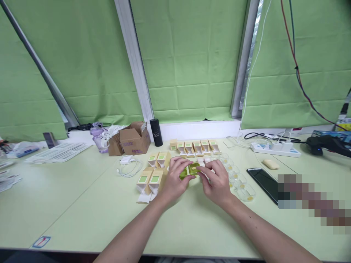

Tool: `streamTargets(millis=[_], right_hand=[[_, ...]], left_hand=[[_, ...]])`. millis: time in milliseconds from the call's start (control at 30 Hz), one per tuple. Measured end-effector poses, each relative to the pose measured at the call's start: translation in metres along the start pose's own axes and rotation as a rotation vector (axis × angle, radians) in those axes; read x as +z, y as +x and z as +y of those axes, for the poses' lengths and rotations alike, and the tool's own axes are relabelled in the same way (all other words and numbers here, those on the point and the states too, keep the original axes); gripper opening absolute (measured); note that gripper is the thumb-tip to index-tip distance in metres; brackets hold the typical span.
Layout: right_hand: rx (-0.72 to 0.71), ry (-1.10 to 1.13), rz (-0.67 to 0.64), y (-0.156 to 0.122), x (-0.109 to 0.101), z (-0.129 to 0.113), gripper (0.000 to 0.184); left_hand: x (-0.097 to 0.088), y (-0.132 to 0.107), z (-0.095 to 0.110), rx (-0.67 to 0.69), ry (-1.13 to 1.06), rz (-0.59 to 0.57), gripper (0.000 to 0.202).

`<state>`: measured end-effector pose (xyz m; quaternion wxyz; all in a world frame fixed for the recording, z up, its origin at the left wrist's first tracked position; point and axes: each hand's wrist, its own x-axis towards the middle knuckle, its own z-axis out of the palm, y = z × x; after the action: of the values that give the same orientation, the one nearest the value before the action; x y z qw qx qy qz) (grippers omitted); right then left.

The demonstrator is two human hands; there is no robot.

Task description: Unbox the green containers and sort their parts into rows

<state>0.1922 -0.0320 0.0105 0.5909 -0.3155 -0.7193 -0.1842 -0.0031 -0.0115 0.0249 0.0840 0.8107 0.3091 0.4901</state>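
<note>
My left hand (175, 179) and my right hand (217, 182) meet over the middle of the pale green table (82, 212). Both pinch a small green object (191, 170) held between their fingertips, just above the tabletop. To the left of my left hand lie small tan boxes with green labels (152, 178), some with open flaps. Behind my hands stands a row of several open tan boxes (193, 147). Clear plastic lids or trays (241, 184) lie in a line beside my right hand.
A brown cardboard carton (131, 140), a black cylinder (155, 132), a purple bottle (97, 138) and a white cable (128, 165) lie at the back left. A black phone (262, 179), a power strip (275, 149) and a pale bar (270, 164) are on the right.
</note>
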Motion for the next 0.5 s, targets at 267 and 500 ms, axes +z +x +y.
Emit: streamTargets(millis=[267, 500], right_hand=[[-0.103, -0.203, -0.047, -0.0003, 0.0007, 0.0005, 0.022], [-0.088, -0.204, -0.053, 0.0006, 0.0003, -0.0022, 0.021]], left_hand=[[0.0065, -0.0059, 0.0007, 0.175, 0.075, 0.045, 0.037], [0.0080, -0.0066, -0.0005, 0.232, 0.120, 0.044, 0.038]])
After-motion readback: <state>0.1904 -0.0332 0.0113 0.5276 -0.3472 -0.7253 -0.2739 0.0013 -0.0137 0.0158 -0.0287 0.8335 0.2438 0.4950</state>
